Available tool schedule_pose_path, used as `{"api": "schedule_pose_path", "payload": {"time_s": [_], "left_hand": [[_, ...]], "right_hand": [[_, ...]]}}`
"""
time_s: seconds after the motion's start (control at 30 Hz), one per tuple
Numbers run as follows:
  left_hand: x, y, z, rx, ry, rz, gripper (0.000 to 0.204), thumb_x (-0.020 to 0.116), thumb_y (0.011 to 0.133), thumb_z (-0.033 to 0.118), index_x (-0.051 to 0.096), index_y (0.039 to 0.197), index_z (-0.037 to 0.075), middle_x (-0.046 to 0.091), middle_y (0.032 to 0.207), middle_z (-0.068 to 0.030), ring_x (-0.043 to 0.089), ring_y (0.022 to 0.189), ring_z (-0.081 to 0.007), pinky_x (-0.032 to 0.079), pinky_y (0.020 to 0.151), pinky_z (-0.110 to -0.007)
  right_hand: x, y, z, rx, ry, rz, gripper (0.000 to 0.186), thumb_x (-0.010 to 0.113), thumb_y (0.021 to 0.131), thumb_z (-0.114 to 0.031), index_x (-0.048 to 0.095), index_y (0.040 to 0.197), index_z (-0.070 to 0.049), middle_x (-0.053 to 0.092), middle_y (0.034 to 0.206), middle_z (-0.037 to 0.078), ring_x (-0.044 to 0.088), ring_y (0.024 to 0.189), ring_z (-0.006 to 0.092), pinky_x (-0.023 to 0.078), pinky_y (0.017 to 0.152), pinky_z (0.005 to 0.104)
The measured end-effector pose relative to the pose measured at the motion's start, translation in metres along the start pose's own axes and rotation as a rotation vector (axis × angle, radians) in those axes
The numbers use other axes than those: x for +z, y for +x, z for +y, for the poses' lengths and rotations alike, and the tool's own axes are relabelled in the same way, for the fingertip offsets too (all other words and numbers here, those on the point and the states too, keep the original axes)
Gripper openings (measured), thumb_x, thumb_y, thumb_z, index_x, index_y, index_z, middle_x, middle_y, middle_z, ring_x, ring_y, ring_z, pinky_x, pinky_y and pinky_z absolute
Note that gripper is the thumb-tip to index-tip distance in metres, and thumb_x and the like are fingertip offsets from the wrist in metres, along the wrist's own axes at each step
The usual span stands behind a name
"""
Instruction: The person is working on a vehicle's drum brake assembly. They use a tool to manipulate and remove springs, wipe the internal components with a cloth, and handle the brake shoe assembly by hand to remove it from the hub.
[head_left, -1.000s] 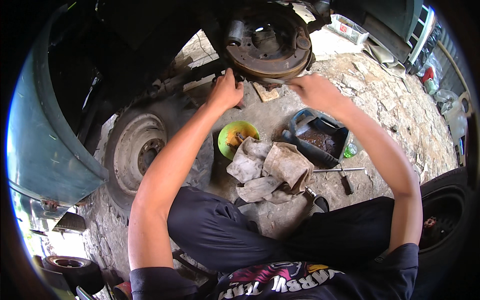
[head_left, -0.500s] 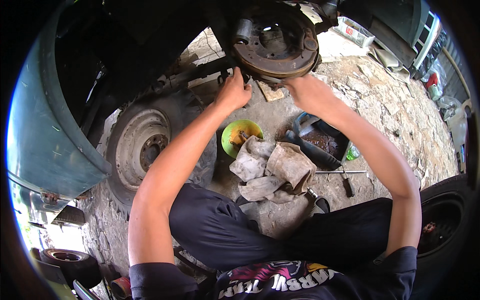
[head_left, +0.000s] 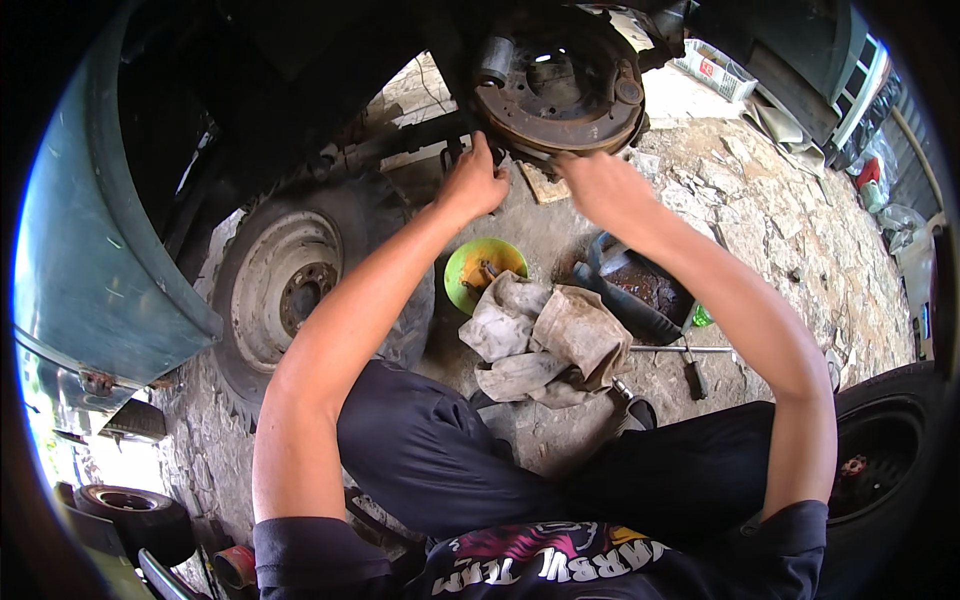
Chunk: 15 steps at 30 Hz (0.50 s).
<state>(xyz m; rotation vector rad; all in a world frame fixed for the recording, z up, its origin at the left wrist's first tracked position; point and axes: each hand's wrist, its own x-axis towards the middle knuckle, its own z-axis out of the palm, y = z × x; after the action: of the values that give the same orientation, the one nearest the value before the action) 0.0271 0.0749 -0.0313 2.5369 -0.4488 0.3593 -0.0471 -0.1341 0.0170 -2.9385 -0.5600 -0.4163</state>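
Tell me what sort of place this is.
Likely a vehicle repair area, perhaps an informal one: there's an exposed, rusty brake assembly, a large wheel, and a metal bar lying on rough ground.

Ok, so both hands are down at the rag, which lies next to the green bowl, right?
Not quite: the head view shows the left hand and right hand up by the brake, not at the rag, which does lie next to the green bowl.
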Motion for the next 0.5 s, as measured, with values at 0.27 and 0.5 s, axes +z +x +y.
{"api": "schedule_pose_path", "payload": {"time_s": [0.27,0.5], "left_hand": [[-0.02,-0.005,-0.003,0.037,0.001,-0.072,0.061,0.063,0.085,0.019,0.03,0.124,-0.013,0.066,0.087,-0.0292,0.066,0.089,-0.0435,0.052,0.078,-0.046],[-0.007,-0.005,-0.007,0.046,-0.077,-0.034,0.065,0.062,0.083,0.016,0.03,0.132,-0.012,0.066,0.091,-0.0315,0.065,0.092,-0.0459,0.051,0.086,-0.049]], "right_hand": [[-0.021,-0.004,-0.007,-0.029,-0.045,-0.151,0.021,0.051,0.085,-0.005,0.063,0.099,0.005,0.069,0.087,0.024,0.07,0.084,0.039,0.058,0.07,0.0464],[0.0,0.014,-0.041,-0.005,-0.016,0.003,0.025,0.047,0.087,-0.003,0.058,0.107,0.008,0.068,0.079,0.025,0.07,0.077,0.0395,0.058,0.066,0.0465]]}}
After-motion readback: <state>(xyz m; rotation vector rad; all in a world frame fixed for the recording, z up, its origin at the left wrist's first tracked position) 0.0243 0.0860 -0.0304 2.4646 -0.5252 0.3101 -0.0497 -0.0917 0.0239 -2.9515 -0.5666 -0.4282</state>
